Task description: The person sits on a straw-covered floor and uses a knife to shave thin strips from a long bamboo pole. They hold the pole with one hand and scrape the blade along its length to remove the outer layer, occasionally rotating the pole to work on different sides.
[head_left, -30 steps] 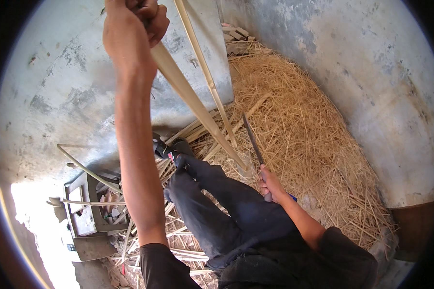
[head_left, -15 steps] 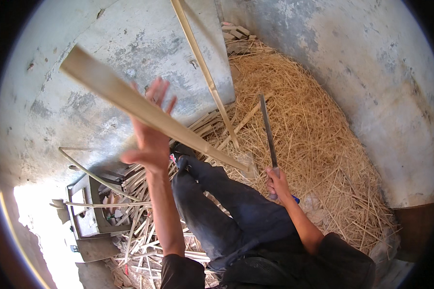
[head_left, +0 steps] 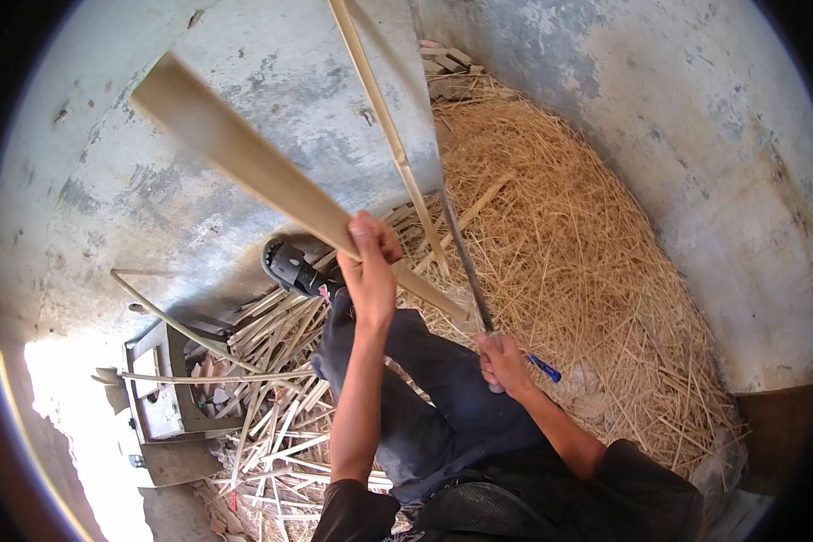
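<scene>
Gripping pale strip, left hand closed (spread earlier), knife nearer.

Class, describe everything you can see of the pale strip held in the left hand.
The strip is long, flat and pale tan, and looks like bamboo or wood. It slants across the view: its broad, slightly blurred upper end is at upper left, and it appears narrower toward its lower end, down and to the right. The left hand grips it partway along. Its lower end lies near a long dark blade; whether they touch is unclear.
</scene>
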A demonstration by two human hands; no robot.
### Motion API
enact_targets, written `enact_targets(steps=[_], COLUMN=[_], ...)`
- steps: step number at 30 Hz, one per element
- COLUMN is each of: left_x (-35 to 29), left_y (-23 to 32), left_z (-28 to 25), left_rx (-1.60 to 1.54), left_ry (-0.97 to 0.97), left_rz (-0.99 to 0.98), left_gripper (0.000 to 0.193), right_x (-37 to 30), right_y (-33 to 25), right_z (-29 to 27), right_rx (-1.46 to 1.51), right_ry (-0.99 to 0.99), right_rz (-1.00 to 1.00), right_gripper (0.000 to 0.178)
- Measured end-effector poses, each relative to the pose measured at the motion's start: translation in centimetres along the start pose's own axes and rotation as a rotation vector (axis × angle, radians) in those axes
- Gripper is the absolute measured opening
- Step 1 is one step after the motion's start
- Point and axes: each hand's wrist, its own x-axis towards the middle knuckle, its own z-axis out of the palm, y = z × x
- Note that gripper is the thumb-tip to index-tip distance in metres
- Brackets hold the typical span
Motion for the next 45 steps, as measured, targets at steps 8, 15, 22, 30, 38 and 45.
enact_targets(steps=[8,15,22,30,38,45], left_x=[1.1,1.3,1.2,1.0,1.0,1.2], left_y=[-2.3,-2.2,-2.1,-1.1,-1.0,-1.1], left_z=[3.9,3.0,2.4,1.9,0.1,-2.2], left_rx=[0.157,0.063,-0.002,-0.050,-0.092,-0.144], left_ry=[0.134,0.094,0.020,-0.179,-0.396,-0.457], left_rz=[0.049,0.055,0.048,0.006,-0.057,-0.012], left_gripper=[0.036,0.040,0.046,0.054,0.065,0.063], right_x=[1.3,2.9,8.8,8.3,6.6,7.7], right_y=[-1.8,-1.4,5.1,3.5,7.4,11.0], right_z=[4.5,3.2,-3.2,-8.1,-12.5,-12.0], right_rx=[-0.022,-0.084,-0.136,-0.562,-0.330,-0.347], right_ry=[-0.088,-0.105,-0.098,-0.032,0.025,0.070], right_rz=[0.030,0.120,0.252,0.160,0.175,0.169], right_gripper=[0.032,0.018,0.016,0.020,0.018,0.017])
